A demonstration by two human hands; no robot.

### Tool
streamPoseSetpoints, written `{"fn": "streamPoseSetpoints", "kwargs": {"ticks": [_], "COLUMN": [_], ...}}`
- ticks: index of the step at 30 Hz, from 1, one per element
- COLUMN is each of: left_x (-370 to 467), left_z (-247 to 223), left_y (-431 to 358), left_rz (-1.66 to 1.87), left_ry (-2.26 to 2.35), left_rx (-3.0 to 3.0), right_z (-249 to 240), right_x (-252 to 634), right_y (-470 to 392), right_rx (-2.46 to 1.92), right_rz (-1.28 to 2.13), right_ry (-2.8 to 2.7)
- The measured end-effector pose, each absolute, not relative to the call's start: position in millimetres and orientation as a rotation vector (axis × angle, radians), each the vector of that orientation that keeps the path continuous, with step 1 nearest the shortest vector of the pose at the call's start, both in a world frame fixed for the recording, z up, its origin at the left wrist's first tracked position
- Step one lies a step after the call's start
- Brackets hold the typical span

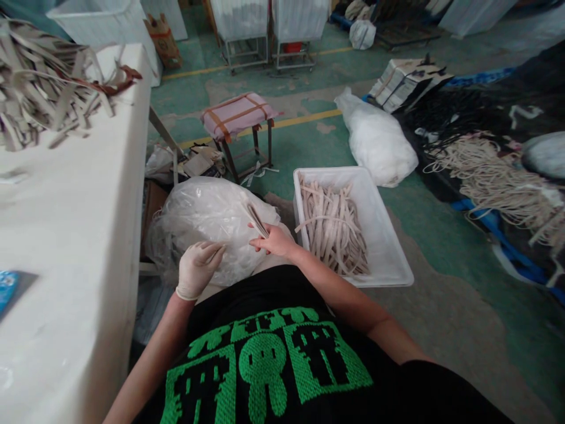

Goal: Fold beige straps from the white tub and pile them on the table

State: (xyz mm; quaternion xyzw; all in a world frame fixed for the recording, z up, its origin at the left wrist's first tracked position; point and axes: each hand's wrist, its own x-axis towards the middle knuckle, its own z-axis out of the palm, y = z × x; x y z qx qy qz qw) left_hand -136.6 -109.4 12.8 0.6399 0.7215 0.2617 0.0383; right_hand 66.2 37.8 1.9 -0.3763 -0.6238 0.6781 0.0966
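A small bundle of flat, pale strips [256, 218] sat in the bare right hand [276, 240], its far end jutting up and leftward beyond the fingers, over the wearer's lap. The left hand [198, 268] was near it, to the left and slightly closer to the body, not touching. The right hand was closed on the bundle, its forearm [344, 285] slanting in from the lower right. The left hand, in a thin whitish glove [188, 292], had its fingers curled inward; could not tell whether it gripped anything. Crinkled, see-through plastic [203, 203] billowed beyond both hands. Just right of the right forearm stood a smooth white rectangular bin [391, 250] with rounded corners, holding a tangle of long, pinkish-beige bands [333, 224]. At left, a pale-covered counter [79, 218] bore a loose heap of greyish strap lengths [57, 97].
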Motion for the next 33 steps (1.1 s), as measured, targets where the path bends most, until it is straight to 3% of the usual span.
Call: {"fn": "streamPoseSetpoints", "kwargs": {"ticks": [7,14,21,28,33], "left_x": [-152,-158,-155,-150,-125], "left_z": [27,37,50,54,51], "left_y": [-112,-107,-85,-80,-90], "left_rz": [0.853,0.839,0.860,1.098,0.911], "left_ry": [2.212,2.002,1.812,2.319,1.980], "left_rx": [1.972,1.947,1.966,1.446,1.243], "right_z": [-3,19,36,39,35], "right_x": [45,53,52,57,59], "right_y": [37,42,42,37,38], "right_rx": [-1.045,-0.986,-0.866,-0.894,-0.892], "right_rz": [1.957,1.942,1.703,2.323,2.411], "right_ry": [-2.122,-2.053,-2.554,-1.849,-1.633]}}
